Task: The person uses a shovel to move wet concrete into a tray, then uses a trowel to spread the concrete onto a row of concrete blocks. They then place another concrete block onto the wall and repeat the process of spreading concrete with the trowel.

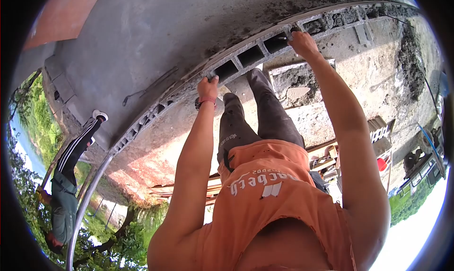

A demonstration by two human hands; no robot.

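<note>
Noted: hollow block (250, 57) sits on top of the wall (142, 122), long axis along the course, between my hands. I have the left hand (207, 88) clasped on the nearer end and the right hand (302, 43) on the farther, fingers curled.

Row of hollow blocks (246, 55) runs diagonally across in front of the person's legs (255, 115), slab (142, 34) behind it. Left hand (207, 88) on the row's near edge at lower left, right hand (302, 41) on it further up right, well apart. Mortar tray (295, 81) on the ground between legs and right arm, near the row; another person (71, 171) far left beside a pole (87, 200)
</note>
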